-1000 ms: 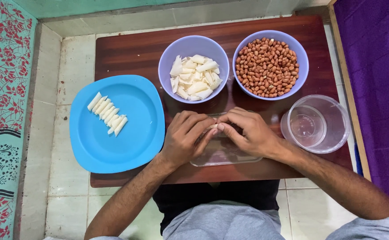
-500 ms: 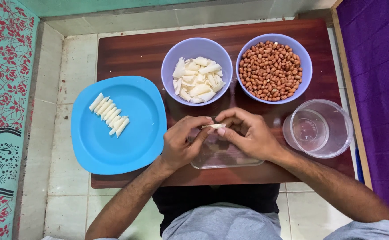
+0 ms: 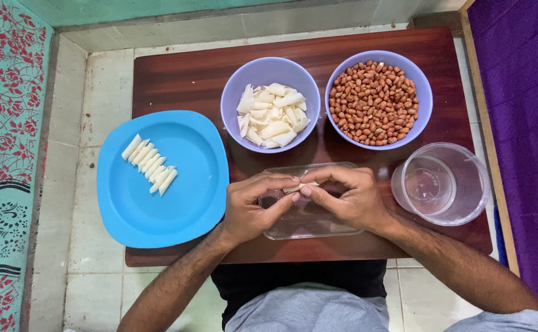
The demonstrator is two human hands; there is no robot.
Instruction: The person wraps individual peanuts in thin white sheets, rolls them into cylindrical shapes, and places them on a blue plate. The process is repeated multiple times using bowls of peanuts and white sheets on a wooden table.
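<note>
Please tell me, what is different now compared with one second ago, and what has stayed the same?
The left hand and right hand have opened from a tight clasp; their fingertips now pinch a small pale strip between them, above the clear rectangular dish. The blue plate with its row of white pieces, both bowls and the clear round container stayed as they were.

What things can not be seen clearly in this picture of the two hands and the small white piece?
- Head view: the white piece is mostly covered by the fingertips of the left hand and right hand; its shape is unclear.
- Head view: the inside of the clear rectangular dish is hidden under both hands.
- Head view: the clear round container is transparent; any contents cannot be told.
- The person's legs are cut off by the bottom edge.
</note>
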